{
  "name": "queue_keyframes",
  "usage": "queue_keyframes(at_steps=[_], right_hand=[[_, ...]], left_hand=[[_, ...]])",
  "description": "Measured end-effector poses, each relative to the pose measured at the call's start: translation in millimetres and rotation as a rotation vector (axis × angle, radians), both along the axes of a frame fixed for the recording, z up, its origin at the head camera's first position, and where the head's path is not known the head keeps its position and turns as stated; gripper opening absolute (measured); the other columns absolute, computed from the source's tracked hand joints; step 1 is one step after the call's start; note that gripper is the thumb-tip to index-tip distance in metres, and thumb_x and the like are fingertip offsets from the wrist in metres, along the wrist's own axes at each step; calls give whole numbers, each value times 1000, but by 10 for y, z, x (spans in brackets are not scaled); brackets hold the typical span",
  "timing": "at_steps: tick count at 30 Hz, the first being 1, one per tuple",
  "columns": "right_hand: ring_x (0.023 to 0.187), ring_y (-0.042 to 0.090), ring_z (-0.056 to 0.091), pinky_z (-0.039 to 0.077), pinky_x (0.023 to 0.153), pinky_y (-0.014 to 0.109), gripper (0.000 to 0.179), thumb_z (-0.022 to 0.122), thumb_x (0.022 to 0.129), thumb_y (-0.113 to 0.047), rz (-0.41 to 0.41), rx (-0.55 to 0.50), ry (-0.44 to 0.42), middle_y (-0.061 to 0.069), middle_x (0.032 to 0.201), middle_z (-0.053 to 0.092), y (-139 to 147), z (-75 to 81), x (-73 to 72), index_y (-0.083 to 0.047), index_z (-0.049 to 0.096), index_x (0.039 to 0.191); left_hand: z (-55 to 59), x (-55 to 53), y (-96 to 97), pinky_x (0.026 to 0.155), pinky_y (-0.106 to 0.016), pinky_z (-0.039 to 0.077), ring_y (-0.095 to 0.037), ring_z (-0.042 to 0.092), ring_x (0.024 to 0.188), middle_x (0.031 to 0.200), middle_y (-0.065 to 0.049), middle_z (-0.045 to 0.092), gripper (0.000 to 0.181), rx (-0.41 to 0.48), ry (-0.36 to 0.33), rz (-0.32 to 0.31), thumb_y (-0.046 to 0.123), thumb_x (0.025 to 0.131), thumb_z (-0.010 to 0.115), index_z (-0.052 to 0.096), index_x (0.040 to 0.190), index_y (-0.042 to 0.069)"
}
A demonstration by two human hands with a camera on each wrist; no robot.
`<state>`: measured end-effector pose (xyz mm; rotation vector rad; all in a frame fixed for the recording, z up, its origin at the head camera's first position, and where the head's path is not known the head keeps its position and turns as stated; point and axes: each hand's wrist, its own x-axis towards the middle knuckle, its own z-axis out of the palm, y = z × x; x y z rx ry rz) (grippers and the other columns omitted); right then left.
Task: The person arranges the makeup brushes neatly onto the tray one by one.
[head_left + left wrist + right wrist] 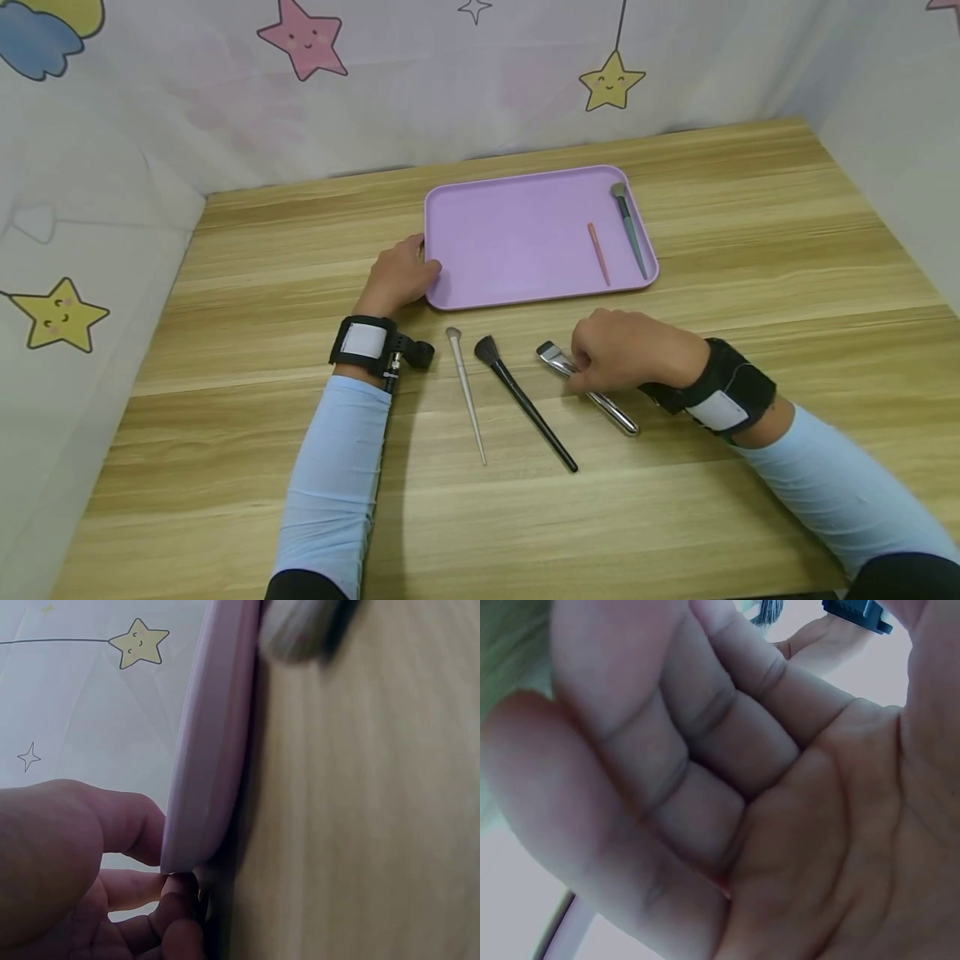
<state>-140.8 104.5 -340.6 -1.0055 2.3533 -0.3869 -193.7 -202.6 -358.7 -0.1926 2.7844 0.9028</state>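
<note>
My left hand point(400, 273) grips the left edge of a purple tray point(510, 242), thumb over the rim and the other fingers lower down, as the left wrist view shows. Below the tray, my right hand point(626, 348) pinches a silver makeup brush point(617, 414) with a flat dark head, its handle slanting across the table. In the right wrist view the curled fingers point(705, 742) fill the picture and the brush is hidden. A black makeup brush point(525, 404) and a slim white makeup brush point(468, 400) lie between the hands.
On the tray's right side lie a small pink brush point(598, 254) and a green-handled brush point(630, 229). The wooden table point(247, 333) meets white star-printed curtains point(420, 100) at the back and sides.
</note>
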Motion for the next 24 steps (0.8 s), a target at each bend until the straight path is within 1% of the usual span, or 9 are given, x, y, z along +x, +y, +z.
queue_keyframes(at_steps=[3,7,10,13,15,17,21,24], right_hand=[[50,7,41,32,48,25,35,74,81,-26,-12,-8,11,-10,54,43,-3,0,-5,-18,53,54],[49,6,37,30,47,25,35,72,80,-23,-25,-43,19,-12,52,37,2,-1,-9,-18,49,54],[48,6,32,27,47,25,36,70,79,-20,-31,-71,26,-13,51,31,4,1,-8,-18,45,53],[49,6,31,27,48,25,35,68,78,-19,-37,-79,43,-13,51,29,5,3,-10,-19,45,52],[49,7,33,28,49,26,33,68,78,-20,-41,-81,50,-12,52,32,4,5,-13,-18,46,53],[50,8,37,32,50,27,28,68,78,-20,-44,-91,58,-10,54,38,9,9,-18,-18,50,56],[54,10,46,38,51,28,18,69,78,-19,-47,-117,66,-7,60,50,19,14,-29,-16,58,65],[54,10,49,41,51,29,12,71,78,-17,-53,-143,70,-5,62,53,24,14,-39,-14,61,71]], left_hand=[[1,3,-6,107,-50,38,-36,47,126,153,-23,42,68,1,0,0,24,95,49,33,156,-1],[-11,1,-7,108,-50,37,-36,47,127,153,-23,43,67,1,10,-1,24,95,49,34,156,-1],[-23,-1,-5,108,-50,37,-35,47,127,153,-23,43,67,0,16,-3,24,95,49,34,155,-1],[-28,-4,-3,107,-50,38,-35,48,126,152,-23,43,67,-3,18,-5,24,95,49,34,155,-1],[-30,-5,-3,107,-50,38,-35,48,126,152,-23,43,67,-8,19,-7,24,95,49,34,155,-1],[-34,-8,-6,107,-50,38,-36,48,127,152,-23,43,67,-12,20,-8,24,95,49,34,155,-1],[-36,-8,-8,107,-50,38,-36,48,126,152,-23,44,67,-12,23,-7,23,94,50,35,155,-1],[-33,-8,-9,107,-50,38,-35,48,127,152,-23,44,67,-12,22,-7,23,94,49,35,155,-1]])
